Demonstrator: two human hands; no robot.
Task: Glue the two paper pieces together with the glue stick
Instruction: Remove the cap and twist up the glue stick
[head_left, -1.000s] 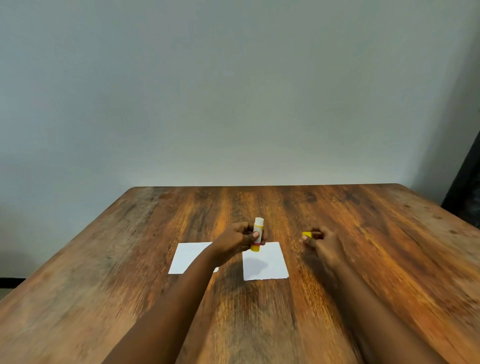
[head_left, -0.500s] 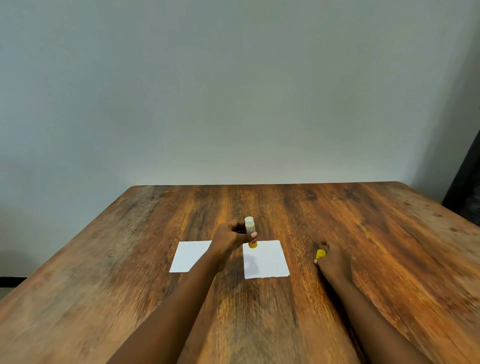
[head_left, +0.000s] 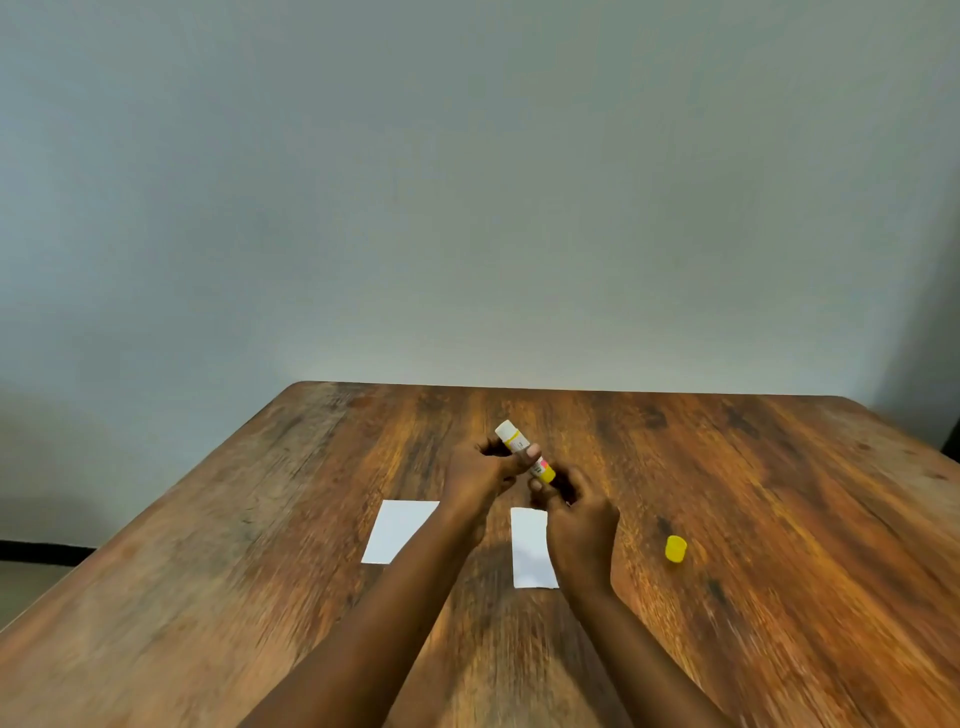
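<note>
A plain pale grey-blue wall (head_left: 467, 182) fills the upper half, evenly lit. Below it a worn, streaky brown wooden surface (head_left: 779, 519) with rounded far corners. A dark skirting strip (head_left: 41, 551) and floor (head_left: 26, 587) show at lower left

Wooden table (head_left: 779, 519), two white paper pieces (head_left: 399, 530) (head_left: 529, 545) lying apart, left hand (head_left: 480, 475) gripping tilted uncapped glue stick (head_left: 514, 441), right hand (head_left: 579, 525) at its yellow base, yellow cap (head_left: 675, 548) lying to the right.

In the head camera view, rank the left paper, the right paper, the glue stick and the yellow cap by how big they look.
1. left paper and right paper: alike, both partly hidden by arms, so unranked
2. glue stick
3. yellow cap
</note>
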